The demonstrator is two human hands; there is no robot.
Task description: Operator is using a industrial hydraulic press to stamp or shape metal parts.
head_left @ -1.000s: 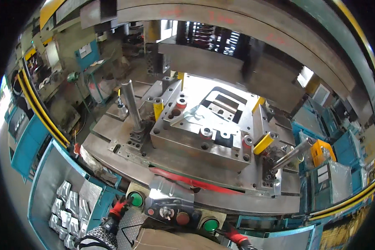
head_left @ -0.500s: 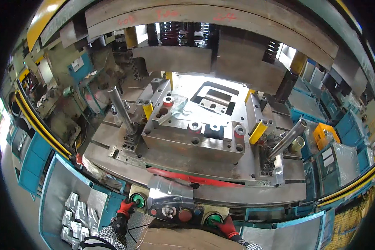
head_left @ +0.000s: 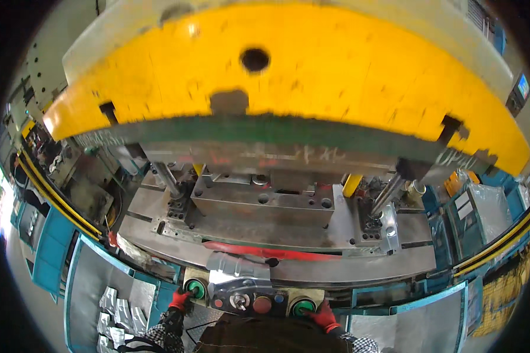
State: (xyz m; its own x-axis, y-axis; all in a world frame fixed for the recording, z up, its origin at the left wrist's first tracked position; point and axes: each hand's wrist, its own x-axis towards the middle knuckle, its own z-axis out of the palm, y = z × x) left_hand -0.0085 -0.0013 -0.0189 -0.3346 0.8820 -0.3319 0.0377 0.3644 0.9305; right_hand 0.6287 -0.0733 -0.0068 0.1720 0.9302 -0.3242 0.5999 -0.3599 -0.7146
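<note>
My left hand (head_left: 180, 300), in a red glove, reaches to the left green push button (head_left: 194, 287) with a digit on it. My right hand (head_left: 325, 318), also red-gloved, rests at the right green push button (head_left: 304, 307), thumb side against it. Neither hand holds a thing; the fingers are partly hidden. Between the buttons sits a control box with a red button (head_left: 262, 304) and a switch knob (head_left: 239, 302). A bent, shiny metal piece (head_left: 239, 267) lies over its top. Beyond, a yellow press ram (head_left: 335, 70) sits low above the lower die (head_left: 259, 203), hiding most of its top.
At the lower left, a blue-edged bin (head_left: 94, 265) holds several formed metal parts (head_left: 123, 315). Another blue-edged tray (head_left: 406, 323) is at the lower right. Guide posts (head_left: 388, 194) rise from the press bed (head_left: 359, 273). Yellow-black bars (head_left: 62, 197) flank the press.
The press ram and upper die have come down over the lower die, covering the bright sheet that lay on it. Both hands stay at the green buttons. The view has shifted slightly.
</note>
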